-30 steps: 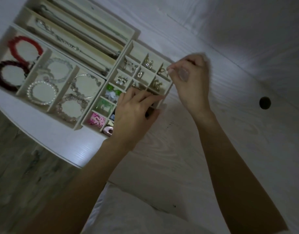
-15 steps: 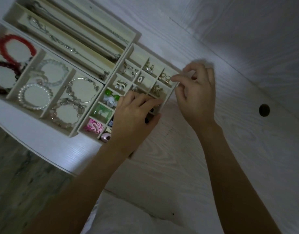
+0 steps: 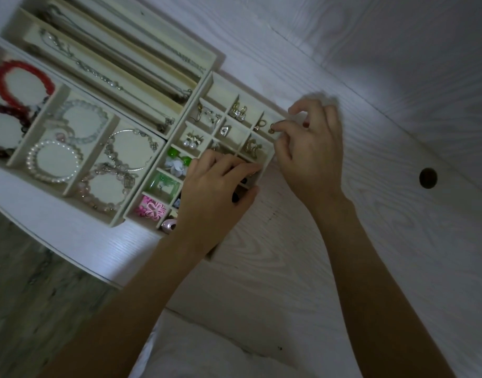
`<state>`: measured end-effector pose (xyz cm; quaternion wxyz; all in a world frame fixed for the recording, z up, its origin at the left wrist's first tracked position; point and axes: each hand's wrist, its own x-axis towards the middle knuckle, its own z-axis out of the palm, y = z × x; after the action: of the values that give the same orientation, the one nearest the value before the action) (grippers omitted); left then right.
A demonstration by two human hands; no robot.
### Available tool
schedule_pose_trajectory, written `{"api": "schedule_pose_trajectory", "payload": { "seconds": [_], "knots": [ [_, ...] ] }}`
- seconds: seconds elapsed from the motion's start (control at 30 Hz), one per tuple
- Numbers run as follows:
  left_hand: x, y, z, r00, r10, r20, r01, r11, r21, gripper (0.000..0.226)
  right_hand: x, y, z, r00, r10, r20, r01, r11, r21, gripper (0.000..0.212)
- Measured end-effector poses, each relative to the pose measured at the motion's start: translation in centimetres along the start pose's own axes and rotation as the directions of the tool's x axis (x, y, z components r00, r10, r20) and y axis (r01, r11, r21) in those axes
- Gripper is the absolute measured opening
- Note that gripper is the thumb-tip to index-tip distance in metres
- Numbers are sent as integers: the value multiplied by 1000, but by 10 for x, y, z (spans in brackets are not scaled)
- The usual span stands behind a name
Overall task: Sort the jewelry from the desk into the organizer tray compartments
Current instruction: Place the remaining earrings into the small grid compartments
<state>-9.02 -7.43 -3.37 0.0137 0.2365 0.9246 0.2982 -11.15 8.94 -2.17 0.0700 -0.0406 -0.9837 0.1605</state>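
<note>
A cream organizer tray (image 3: 216,83) with many small compartments sits on the white desk. My right hand (image 3: 310,148) pinches a small gold earring (image 3: 272,128) over the compartment at the tray's far right edge, beside another gold earring (image 3: 260,124). My left hand (image 3: 215,192) rests flat on the tray's near right part, fingers straight, covering several compartments. Other cells hold gold earrings (image 3: 239,111), pearl studs (image 3: 192,141), green pieces (image 3: 174,154) and a pink flower piece (image 3: 152,210).
Left of the small tray, a bracelet tray holds a red bracelet (image 3: 24,77), a pearl bracelet (image 3: 53,160) and beaded ones. Behind it a long-slot tray holds chain necklaces (image 3: 98,72). A cable hole (image 3: 428,178) lies in the desk at right. The desk edge runs lower left.
My right hand has come down and toward the tray's far right compartment with the earring pinched. My left hand has stayed on the tray. The view has shifted slightly.
</note>
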Motion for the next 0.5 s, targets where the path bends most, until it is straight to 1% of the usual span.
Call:
{"api": "schedule_pose_trajectory", "payload": {
  "seconds": [0.17,0.33,0.5],
  "knots": [
    [0,1,1,1000,12,0,-12,1000,7,31,1,-2,1,1000,-3,25,3,1000,-23,32],
    [10,-1,-4,997,-1,-74,-1,1000,-27,22,1,0,-1,999,-27,46,29,998,-53,31],
    [30,-8,-12,992,-8,-123,17,997,71,26,-3,-8,-4,987,-63,147,83,987,-139,39]
  ]
}}
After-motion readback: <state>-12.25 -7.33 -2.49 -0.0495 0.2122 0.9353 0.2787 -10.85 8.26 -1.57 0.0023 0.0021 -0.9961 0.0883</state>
